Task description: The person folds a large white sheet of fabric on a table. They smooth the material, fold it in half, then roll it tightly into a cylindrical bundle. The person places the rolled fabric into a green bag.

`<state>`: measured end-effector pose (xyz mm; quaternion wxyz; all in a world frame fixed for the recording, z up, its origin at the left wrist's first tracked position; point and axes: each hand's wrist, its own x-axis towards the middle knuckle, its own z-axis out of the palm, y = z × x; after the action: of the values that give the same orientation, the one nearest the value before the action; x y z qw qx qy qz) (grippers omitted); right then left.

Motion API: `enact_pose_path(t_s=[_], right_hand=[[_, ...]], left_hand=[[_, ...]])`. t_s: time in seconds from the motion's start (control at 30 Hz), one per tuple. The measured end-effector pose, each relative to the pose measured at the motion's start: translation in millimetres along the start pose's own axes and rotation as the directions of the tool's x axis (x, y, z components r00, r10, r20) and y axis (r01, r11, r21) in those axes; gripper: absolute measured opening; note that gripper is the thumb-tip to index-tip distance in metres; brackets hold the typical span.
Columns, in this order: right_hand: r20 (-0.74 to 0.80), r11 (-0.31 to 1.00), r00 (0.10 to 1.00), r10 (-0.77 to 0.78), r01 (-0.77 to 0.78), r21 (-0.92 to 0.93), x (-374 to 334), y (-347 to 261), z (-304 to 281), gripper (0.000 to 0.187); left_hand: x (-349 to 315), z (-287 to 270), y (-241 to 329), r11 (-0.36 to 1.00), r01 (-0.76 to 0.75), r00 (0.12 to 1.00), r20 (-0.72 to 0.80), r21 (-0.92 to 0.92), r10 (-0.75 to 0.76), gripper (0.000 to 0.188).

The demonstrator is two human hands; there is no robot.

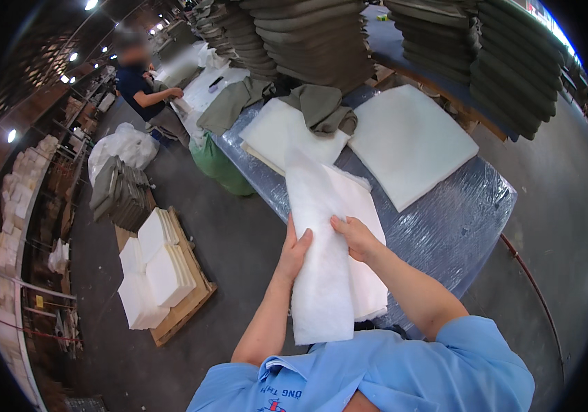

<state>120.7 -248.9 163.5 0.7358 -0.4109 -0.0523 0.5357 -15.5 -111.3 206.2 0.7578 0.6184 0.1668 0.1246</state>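
Note:
A fluffy white sheet of batting (321, 295) hangs in front of my body, bent lengthwise along one side of a flat white pad (369, 285). My left hand (294, 250) grips the batting's left edge, thumb on the near face and fingers hidden behind. My right hand (354, 237) pinches the batting at its right fold, with the thumb on top and the other fingers curled over the pad. Just beyond, a grey-green fabric cover (321, 110) lies crumpled on a white layered pad (270, 134). Another square white pad (411, 144) lies flat to the right.
The table (445, 240) is wrapped in shiny plastic film. Tall stacks of grey-green cushions (308, 41) stand at the far side. White foam blocks (163, 264) sit on a pallet at left, near a green sack (218, 165). A person (143, 89) works farther back.

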Motion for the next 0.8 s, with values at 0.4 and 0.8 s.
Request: enact_pose_path(t_s=[0.4, 0.8], right_hand=[[-0.299, 0.942, 0.954, 0.031, -0.127, -0.31, -18, 10, 50, 0.048], [-0.21, 0.645, 0.864, -0.458, 0.161, -0.747, -26, 55, 19, 0.031]], left_hand=[[-4, -7, 16, 0.619, 0.289, 0.953, -0.282, 0.73, -0.111, 0.109], [-12, -17, 16, 0.977, 0.208, 0.967, -0.162, 0.052, -0.197, 0.105]])
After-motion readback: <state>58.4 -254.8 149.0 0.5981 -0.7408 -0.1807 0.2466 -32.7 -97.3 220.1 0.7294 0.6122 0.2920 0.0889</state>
